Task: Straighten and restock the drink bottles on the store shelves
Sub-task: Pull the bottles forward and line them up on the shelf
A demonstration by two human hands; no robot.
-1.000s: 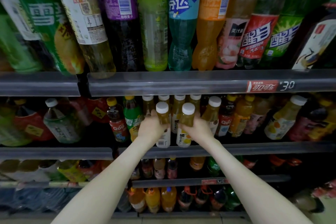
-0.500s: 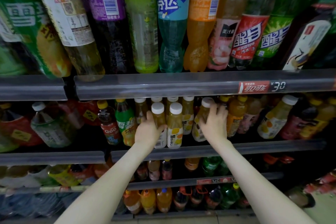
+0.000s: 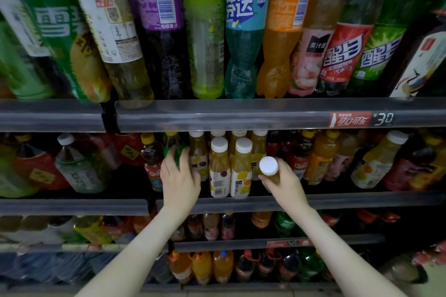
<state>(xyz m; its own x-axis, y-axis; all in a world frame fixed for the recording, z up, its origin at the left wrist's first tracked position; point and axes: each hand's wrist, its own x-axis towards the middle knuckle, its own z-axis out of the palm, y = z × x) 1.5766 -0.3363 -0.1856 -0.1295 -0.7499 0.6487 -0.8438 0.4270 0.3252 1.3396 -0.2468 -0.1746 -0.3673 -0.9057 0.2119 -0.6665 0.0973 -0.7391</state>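
Fingers [image 3: 288, 172] curl round white-capped juice bottle [image 3: 268, 166] — right hand [image 3: 287, 185].

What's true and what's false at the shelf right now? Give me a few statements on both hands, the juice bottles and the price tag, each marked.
1. The right hand holds a white-capped bottle. True.
2. The two front juice bottles between the hands lie on their sides. False: both stand upright at the shelf edge.
3. The red price tag sits on the rail above the hands. True.
4. The left hand reaches into the bottom shelf. False: it is up at the green bottle, on the same shelf as the juice bottles.
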